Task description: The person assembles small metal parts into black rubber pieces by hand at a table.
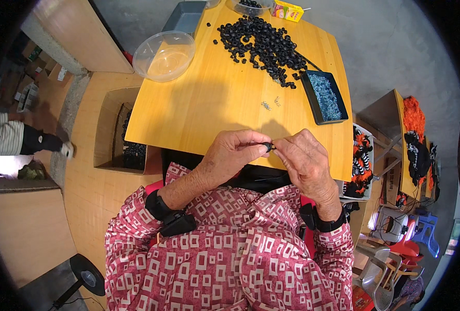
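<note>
Above the table's near edge, my left hand (232,154) pinches a small black plastic part (267,146) between thumb and fingers. My right hand (306,159) meets it from the other side, its fingertips pinched at the part's end; whatever they hold is too small to make out. Farther off on the wooden table (214,111) spreads a pile of similar black parts (261,42). Two little groups of tiny metal pieces (266,105) lie between the pile and my hands. A black tray (318,120) to the right holds many small silvery-blue pieces (324,96).
A clear plastic bowl (164,57) sits at the table's left edge, with a grey tray (180,20) behind it. At the far edge is a yellow box (287,11). A cardboard box (105,140) with black parts stands left of the table. Another person (20,136) is at far left.
</note>
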A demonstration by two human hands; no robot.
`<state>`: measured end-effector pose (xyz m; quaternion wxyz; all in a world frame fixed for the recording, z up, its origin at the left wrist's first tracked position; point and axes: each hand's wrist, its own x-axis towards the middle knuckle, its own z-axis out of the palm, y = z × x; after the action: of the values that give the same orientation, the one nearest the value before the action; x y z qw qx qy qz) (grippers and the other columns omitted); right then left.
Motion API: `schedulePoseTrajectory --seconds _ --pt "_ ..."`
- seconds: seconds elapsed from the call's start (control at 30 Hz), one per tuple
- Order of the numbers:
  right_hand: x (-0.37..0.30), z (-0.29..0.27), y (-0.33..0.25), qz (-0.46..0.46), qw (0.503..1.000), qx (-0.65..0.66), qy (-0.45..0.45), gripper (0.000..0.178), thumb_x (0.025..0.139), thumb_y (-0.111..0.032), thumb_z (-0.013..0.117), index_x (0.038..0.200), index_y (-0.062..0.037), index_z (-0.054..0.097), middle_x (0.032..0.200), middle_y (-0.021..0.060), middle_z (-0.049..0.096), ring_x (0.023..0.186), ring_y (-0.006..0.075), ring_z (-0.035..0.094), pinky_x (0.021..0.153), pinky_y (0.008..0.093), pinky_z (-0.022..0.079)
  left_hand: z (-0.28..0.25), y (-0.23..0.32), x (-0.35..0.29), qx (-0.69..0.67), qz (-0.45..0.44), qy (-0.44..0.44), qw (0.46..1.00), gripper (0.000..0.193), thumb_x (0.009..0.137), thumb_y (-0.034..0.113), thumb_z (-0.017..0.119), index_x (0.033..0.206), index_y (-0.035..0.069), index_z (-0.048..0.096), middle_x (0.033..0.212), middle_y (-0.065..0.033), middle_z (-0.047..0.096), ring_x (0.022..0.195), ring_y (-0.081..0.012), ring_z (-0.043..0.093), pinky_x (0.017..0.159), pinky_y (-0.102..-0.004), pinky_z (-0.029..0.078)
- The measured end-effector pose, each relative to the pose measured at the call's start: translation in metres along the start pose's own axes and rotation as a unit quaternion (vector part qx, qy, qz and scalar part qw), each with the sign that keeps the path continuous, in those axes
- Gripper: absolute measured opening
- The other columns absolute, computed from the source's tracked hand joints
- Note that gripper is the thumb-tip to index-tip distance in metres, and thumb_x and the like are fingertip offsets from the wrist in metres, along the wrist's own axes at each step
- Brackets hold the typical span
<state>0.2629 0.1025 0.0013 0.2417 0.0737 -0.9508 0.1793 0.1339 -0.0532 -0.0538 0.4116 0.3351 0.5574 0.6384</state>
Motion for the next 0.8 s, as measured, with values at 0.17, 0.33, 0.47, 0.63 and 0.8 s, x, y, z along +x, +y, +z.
schedulePoseTrajectory --seconds 0.17,0.33,0.47,0.63,0.8 --pt "0.0012 0.0018 -0.0018 0.001 1.000 0.016 0.004 0.033 0.067 0.004 0.069 0.100 0.0028 0.065 0.085 0.0124 0.059 0.076 0.0287 0.058 0.069 0.0364 0.050 -0.0016 0.0015 -0.0002 -0.032 0.001 0.004 0.999 0.023 0.092 0.012 0.062 0.107 -0.004 0.066 0.092 -0.0028 0.067 0.087 -0.0063 0.059 0.080 -0.0225 0.048" --pt "0.0019 0.0031 -0.0046 -0.013 1.000 0.015 0.005 0.031 0.067 0.003 0.070 0.098 0.0029 0.065 0.083 0.0113 0.058 0.073 0.0274 0.057 0.067 0.0361 0.050 -0.0049 -0.0013 0.0010 -0.013 0.004 -0.037 0.999 0.020 0.093 0.008 0.058 0.108 -0.003 0.065 0.096 -0.0020 0.067 0.092 -0.0083 0.059 0.085 -0.0240 0.047" --pt "0.0070 0.0065 -0.0062 -0.019 0.999 -0.036 0.014 0.027 0.070 -0.001 0.070 0.096 0.0032 0.065 0.079 0.0102 0.056 0.072 0.0255 0.056 0.066 0.0354 0.049 -0.0012 0.0019 0.0032 -0.084 -0.015 -0.015 0.996 0.019 0.093 0.008 0.058 0.106 -0.003 0.066 0.096 -0.0011 0.066 0.092 -0.0081 0.058 0.085 -0.0235 0.046" --pt "0.0081 0.0044 -0.0080 -0.018 0.999 -0.041 -0.010 0.024 0.072 -0.003 0.069 0.094 0.0032 0.064 0.079 0.0099 0.056 0.073 0.0247 0.056 0.066 0.0346 0.049 -0.0036 -0.0037 0.0035 -0.038 0.001 -0.021 0.999 0.018 0.092 0.009 0.061 0.103 -0.003 0.067 0.089 -0.0032 0.068 0.085 -0.0076 0.061 0.078 -0.0229 0.048" --pt "0.0097 0.0048 -0.0085 -0.019 0.999 -0.037 -0.027 0.022 0.073 -0.004 0.071 0.094 0.0018 0.065 0.077 0.0094 0.057 0.072 0.0251 0.056 0.066 0.0352 0.049 -0.0065 0.0017 0.0026 -0.034 -0.009 -0.033 0.999 0.017 0.093 0.011 0.060 0.102 -0.002 0.067 0.089 -0.0025 0.068 0.084 -0.0058 0.060 0.077 -0.0221 0.048"
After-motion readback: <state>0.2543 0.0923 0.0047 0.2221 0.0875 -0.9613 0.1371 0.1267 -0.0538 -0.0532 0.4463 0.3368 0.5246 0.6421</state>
